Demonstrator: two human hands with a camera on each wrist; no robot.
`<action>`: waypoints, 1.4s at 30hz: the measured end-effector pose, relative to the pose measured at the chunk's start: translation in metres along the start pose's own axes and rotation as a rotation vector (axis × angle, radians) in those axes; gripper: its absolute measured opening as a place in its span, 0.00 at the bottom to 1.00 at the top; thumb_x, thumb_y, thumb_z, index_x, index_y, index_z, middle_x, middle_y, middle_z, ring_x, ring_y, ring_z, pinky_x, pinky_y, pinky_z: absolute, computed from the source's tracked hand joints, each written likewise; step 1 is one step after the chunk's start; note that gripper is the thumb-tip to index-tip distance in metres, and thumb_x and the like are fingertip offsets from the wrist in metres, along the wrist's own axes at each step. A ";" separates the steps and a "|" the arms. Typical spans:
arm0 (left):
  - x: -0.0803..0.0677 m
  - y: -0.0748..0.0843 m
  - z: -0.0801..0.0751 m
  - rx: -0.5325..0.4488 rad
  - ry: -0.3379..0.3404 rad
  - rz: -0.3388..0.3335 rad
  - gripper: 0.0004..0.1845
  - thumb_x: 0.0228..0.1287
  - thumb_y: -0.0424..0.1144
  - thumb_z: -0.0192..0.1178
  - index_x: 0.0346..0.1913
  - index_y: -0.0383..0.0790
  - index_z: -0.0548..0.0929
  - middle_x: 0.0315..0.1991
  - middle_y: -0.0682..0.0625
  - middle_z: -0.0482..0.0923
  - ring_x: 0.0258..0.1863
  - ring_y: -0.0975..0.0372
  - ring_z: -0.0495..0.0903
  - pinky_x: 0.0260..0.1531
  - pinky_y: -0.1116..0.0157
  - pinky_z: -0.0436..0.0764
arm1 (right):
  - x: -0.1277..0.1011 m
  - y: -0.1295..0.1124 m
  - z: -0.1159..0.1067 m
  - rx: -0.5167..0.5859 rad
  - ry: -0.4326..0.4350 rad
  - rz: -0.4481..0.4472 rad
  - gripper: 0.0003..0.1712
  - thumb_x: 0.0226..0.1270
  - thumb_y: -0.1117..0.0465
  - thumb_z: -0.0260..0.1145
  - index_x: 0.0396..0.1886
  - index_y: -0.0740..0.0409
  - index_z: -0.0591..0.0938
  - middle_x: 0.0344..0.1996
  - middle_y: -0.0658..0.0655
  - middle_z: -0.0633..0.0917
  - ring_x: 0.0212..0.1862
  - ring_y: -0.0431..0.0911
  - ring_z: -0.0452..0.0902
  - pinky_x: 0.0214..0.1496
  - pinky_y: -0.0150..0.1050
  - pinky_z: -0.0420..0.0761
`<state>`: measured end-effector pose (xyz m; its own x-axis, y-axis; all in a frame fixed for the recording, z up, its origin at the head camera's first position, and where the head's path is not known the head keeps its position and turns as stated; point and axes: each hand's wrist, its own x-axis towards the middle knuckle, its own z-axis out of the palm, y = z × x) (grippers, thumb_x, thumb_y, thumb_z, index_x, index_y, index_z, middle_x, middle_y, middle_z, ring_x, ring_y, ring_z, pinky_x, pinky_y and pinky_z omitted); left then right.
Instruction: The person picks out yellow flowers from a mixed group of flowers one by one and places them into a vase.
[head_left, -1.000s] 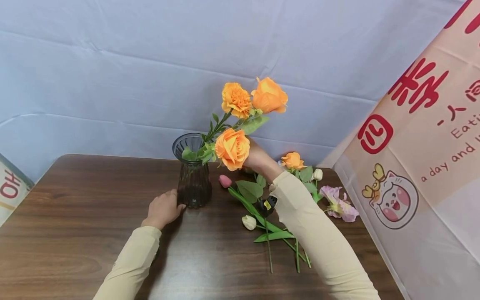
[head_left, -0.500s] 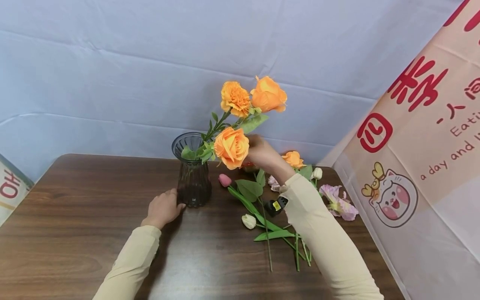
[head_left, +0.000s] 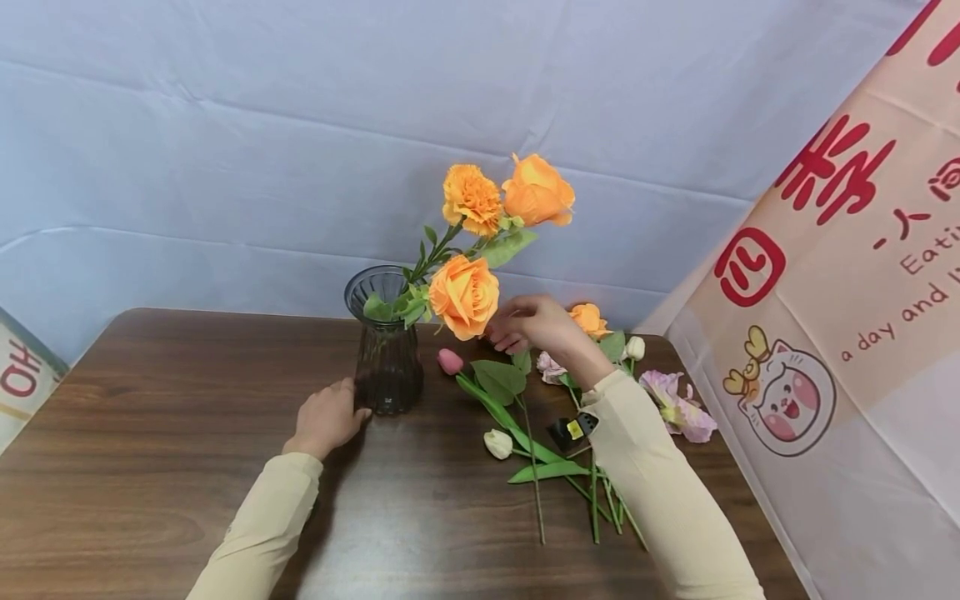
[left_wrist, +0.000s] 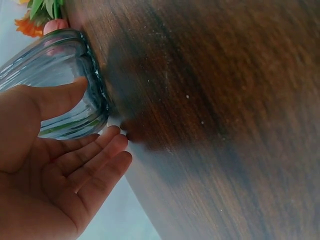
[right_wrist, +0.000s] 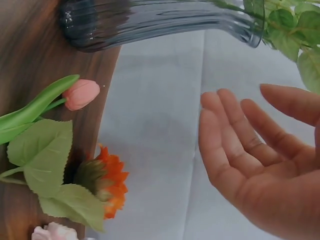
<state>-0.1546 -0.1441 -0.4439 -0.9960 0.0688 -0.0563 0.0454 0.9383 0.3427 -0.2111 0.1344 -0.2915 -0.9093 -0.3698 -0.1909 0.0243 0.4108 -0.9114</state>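
**Hands at a glass vase of orange flowers**

A ribbed dark glass vase point(head_left: 387, 350) stands on the brown wooden table point(head_left: 150, 433), near its far edge, with three orange flowers point(head_left: 465, 296) leaning out of it to the right. The left hand point(head_left: 327, 418) rests on the table beside the vase's base, fingers relaxed and apart, the thumb touching the glass in the left wrist view. The right hand point(head_left: 536, 323) hovers just right of the lowest orange bloom, fingers loosely spread and holding nothing. Below it, loose stems lie on the table: a pink tulip point(head_left: 450, 361), a white bud point(head_left: 498, 444), a small orange flower point(head_left: 587, 319) and a pale purple blossom point(head_left: 678, 406).
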 end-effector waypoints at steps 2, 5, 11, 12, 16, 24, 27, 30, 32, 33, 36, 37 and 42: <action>0.001 -0.001 0.001 -0.008 -0.008 0.002 0.26 0.59 0.42 0.61 0.52 0.22 0.71 0.43 0.32 0.76 0.39 0.41 0.77 0.37 0.47 0.76 | -0.001 0.005 -0.002 -0.001 0.005 0.022 0.15 0.66 0.67 0.53 0.48 0.74 0.75 0.35 0.69 0.81 0.36 0.56 0.81 0.39 0.47 0.80; 0.001 0.000 0.001 -0.004 -0.005 0.004 0.27 0.59 0.43 0.61 0.51 0.22 0.71 0.42 0.32 0.76 0.38 0.41 0.77 0.37 0.47 0.76 | -0.003 0.013 -0.003 0.010 0.019 0.054 0.16 0.66 0.68 0.53 0.49 0.75 0.74 0.34 0.68 0.82 0.36 0.55 0.81 0.38 0.45 0.81; 0.001 -0.001 0.001 0.006 -0.012 -0.002 0.28 0.59 0.43 0.61 0.52 0.22 0.70 0.42 0.32 0.76 0.39 0.41 0.77 0.36 0.47 0.76 | -0.006 0.030 -0.006 0.017 0.042 0.097 0.13 0.66 0.68 0.54 0.43 0.74 0.76 0.33 0.67 0.82 0.32 0.51 0.81 0.35 0.43 0.81; 0.001 -0.002 0.001 0.006 -0.012 -0.003 0.28 0.59 0.43 0.61 0.52 0.22 0.70 0.42 0.32 0.76 0.39 0.41 0.77 0.37 0.47 0.76 | -0.006 0.034 -0.006 0.015 0.043 0.105 0.12 0.66 0.67 0.54 0.43 0.74 0.77 0.32 0.67 0.82 0.31 0.49 0.81 0.35 0.43 0.81; 0.002 -0.002 0.002 0.002 -0.013 -0.007 0.27 0.59 0.43 0.61 0.52 0.22 0.71 0.42 0.32 0.76 0.38 0.41 0.77 0.36 0.47 0.76 | -0.007 0.052 -0.007 0.016 0.063 0.130 0.11 0.66 0.68 0.54 0.41 0.74 0.77 0.30 0.65 0.81 0.29 0.48 0.79 0.35 0.43 0.81; 0.001 -0.002 0.002 -0.004 -0.010 -0.001 0.27 0.59 0.43 0.61 0.52 0.22 0.71 0.41 0.33 0.76 0.37 0.42 0.77 0.35 0.48 0.76 | -0.009 0.095 -0.006 0.044 0.100 0.189 0.13 0.62 0.71 0.56 0.44 0.78 0.75 0.26 0.62 0.82 0.27 0.49 0.79 0.34 0.45 0.81; 0.001 -0.002 0.002 -0.004 -0.010 0.000 0.28 0.59 0.43 0.61 0.52 0.22 0.71 0.41 0.32 0.76 0.37 0.42 0.77 0.34 0.48 0.76 | -0.010 0.106 -0.005 0.061 0.105 0.221 0.14 0.61 0.71 0.56 0.44 0.79 0.74 0.27 0.62 0.82 0.27 0.48 0.79 0.33 0.44 0.81; 0.001 -0.002 0.002 -0.003 -0.011 0.000 0.28 0.59 0.43 0.61 0.52 0.22 0.71 0.41 0.32 0.76 0.37 0.42 0.77 0.34 0.48 0.77 | -0.010 0.116 -0.005 0.071 0.110 0.242 0.14 0.62 0.71 0.55 0.44 0.79 0.74 0.28 0.64 0.82 0.26 0.48 0.79 0.32 0.43 0.81; 0.001 -0.002 0.002 -0.005 -0.010 0.000 0.28 0.59 0.43 0.61 0.52 0.22 0.71 0.42 0.32 0.76 0.38 0.42 0.77 0.35 0.48 0.76 | -0.010 0.122 -0.004 0.068 0.118 0.246 0.13 0.62 0.71 0.55 0.42 0.78 0.75 0.28 0.65 0.82 0.26 0.48 0.78 0.31 0.42 0.81; 0.001 -0.003 0.002 -0.006 -0.011 0.001 0.27 0.59 0.43 0.61 0.52 0.22 0.71 0.42 0.32 0.76 0.38 0.42 0.77 0.35 0.48 0.76 | -0.010 0.125 -0.004 0.072 0.125 0.253 0.11 0.62 0.72 0.55 0.41 0.78 0.76 0.28 0.64 0.82 0.25 0.47 0.78 0.30 0.42 0.81; 0.002 -0.003 0.003 -0.008 -0.010 0.001 0.27 0.59 0.43 0.62 0.52 0.22 0.71 0.41 0.33 0.77 0.38 0.42 0.77 0.35 0.47 0.76 | -0.009 0.134 -0.004 0.068 0.139 0.267 0.08 0.60 0.72 0.56 0.37 0.75 0.77 0.27 0.61 0.81 0.23 0.46 0.77 0.28 0.40 0.81; 0.002 -0.004 0.003 -0.008 -0.010 0.001 0.27 0.59 0.43 0.62 0.51 0.22 0.71 0.41 0.33 0.77 0.38 0.42 0.77 0.35 0.47 0.76 | -0.009 0.136 -0.003 0.064 0.147 0.278 0.08 0.60 0.72 0.56 0.36 0.74 0.77 0.27 0.61 0.81 0.23 0.46 0.76 0.28 0.39 0.80; 0.003 -0.004 0.004 -0.008 -0.011 -0.002 0.27 0.58 0.43 0.62 0.51 0.23 0.71 0.41 0.33 0.77 0.37 0.41 0.77 0.35 0.47 0.76 | -0.008 0.143 0.000 0.047 0.167 0.325 0.07 0.61 0.72 0.55 0.36 0.73 0.76 0.28 0.61 0.80 0.23 0.47 0.75 0.26 0.38 0.79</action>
<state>-0.1571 -0.1466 -0.4492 -0.9952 0.0708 -0.0671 0.0430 0.9358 0.3498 -0.2000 0.1963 -0.4206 -0.9061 -0.0834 -0.4148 0.3387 0.4446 -0.8292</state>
